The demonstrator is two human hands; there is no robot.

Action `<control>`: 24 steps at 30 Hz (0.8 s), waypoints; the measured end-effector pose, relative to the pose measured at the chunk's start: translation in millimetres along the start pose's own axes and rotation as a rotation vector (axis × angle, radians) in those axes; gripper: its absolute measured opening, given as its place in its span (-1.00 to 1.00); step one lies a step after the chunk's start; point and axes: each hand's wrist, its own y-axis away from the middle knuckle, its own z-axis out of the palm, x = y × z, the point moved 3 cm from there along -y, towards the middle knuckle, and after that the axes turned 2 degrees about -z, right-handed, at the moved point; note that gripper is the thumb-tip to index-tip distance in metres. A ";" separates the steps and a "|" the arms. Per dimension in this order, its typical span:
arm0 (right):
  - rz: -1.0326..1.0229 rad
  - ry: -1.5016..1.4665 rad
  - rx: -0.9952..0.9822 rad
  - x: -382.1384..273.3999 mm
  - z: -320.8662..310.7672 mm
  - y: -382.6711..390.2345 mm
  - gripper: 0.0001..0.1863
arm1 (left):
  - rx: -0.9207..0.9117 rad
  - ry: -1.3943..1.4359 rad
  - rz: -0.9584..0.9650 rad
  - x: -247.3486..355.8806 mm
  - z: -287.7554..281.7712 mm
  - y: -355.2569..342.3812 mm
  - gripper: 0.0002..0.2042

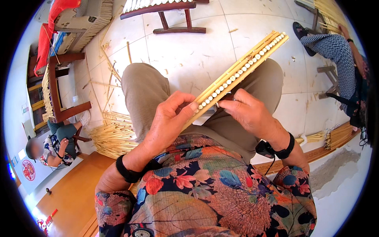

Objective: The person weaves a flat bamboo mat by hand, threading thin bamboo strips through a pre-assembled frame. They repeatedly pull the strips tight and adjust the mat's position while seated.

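Note:
A long, narrow bundle of yellow reed stalks (243, 75) slants over my lap, its far end up to the right. Along it runs a row of small round white pieces (229, 81), set side by side between the stalks. My left hand (170, 118) is closed around the near part of the bundle, its thumb pressed beside the lowest white piece. At the bundle's right edge, my right hand (248, 111) is closed in a pinch. Something small and pale shows at its fingertips, too little to name. Black bands circle both wrists.
Loose stalks (112, 136) lie in a pile left of my knees, with scraps on the tiled floor. A low wooden stool (177, 29) stands ahead. One person (59, 152) sits at left, another (335, 51) at right. More bundled stalks (341, 136) lie along the right wall.

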 end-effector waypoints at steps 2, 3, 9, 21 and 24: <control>-0.026 0.018 0.008 2.2 -0.4 0.0 -0.68 | 0.000 0.012 -0.013 -4.3 -0.1 0.1 -0.82; -0.034 0.026 0.015 3.9 -0.4 1.3 -0.65 | 0.001 0.016 -0.016 -4.6 0.2 0.1 -0.82; -0.060 -0.085 0.137 7.6 0.2 -1.7 -0.69 | 0.002 -0.009 -0.012 -2.8 1.4 -0.1 -0.80; 0.033 -0.094 0.170 -5.0 2.2 -0.5 -0.73 | 0.005 0.018 -0.039 1.0 0.0 -2.2 -0.79; -0.014 -0.094 0.170 -3.6 3.1 -3.1 -0.74 | 0.002 0.024 -0.056 -1.9 0.7 -1.4 -0.78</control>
